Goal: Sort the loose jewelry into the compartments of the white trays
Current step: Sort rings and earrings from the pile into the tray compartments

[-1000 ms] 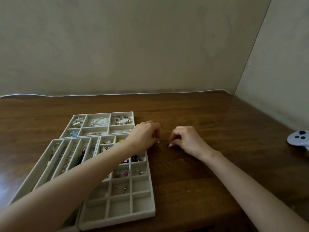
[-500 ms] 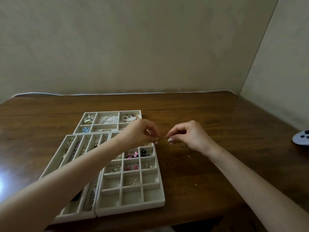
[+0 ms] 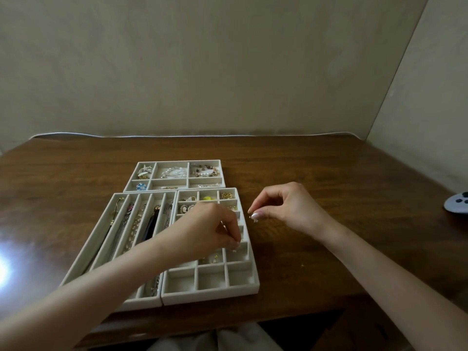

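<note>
Three white trays on one counter (image 3: 329,173): back tray (image 3: 177,161) with six compartments, three over three; long tray (image 3: 144,301) at lower left with five slots; grid tray (image 3: 210,293) beside it, three columns across, row count unclear under the arm. Two hands: left hand (image 3: 210,231) at centre, right hand (image 3: 291,206) right of centre. One tiny piece (image 3: 254,217) pinched at the right fingertips. One loose gold speck (image 3: 302,264) on bare wood, right of the grid tray. One yellow item (image 3: 207,198), one blue flower piece (image 3: 141,186). One white controller (image 3: 457,205), cut off at the right edge.
</note>
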